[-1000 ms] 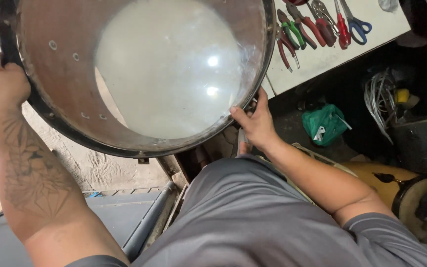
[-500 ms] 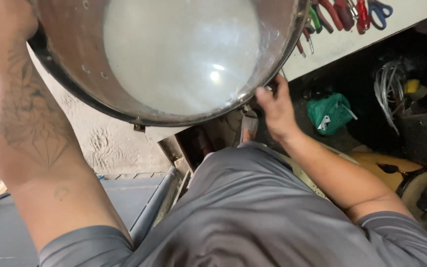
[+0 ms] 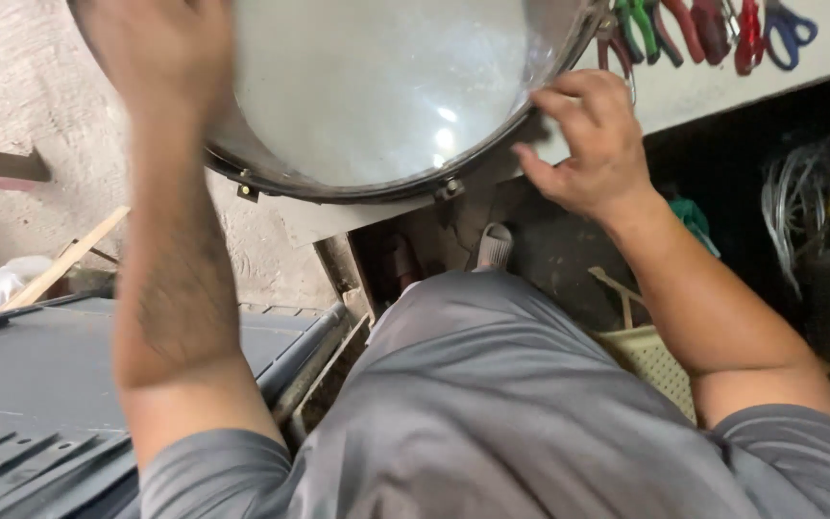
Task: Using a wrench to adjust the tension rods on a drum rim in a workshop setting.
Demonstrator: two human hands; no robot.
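Note:
A round drum with a pale translucent skin and a dark metal rim is held up in front of me, its open side facing me. My left hand lies over the drum's left side, blurred, gripping the shell near the rim. My right hand holds the lower right rim with bent fingers. Two small metal lugs show along the bottom rim.
Pliers and scissors with red, green and blue handles lie on a white surface at the top right. A grey ribbed case sits at the lower left. A woven basket and coiled wires are to the right.
The drum has risen and shifted right in view. My left hand moved from the left rim across the shell. My right hand slid up along the right rim.

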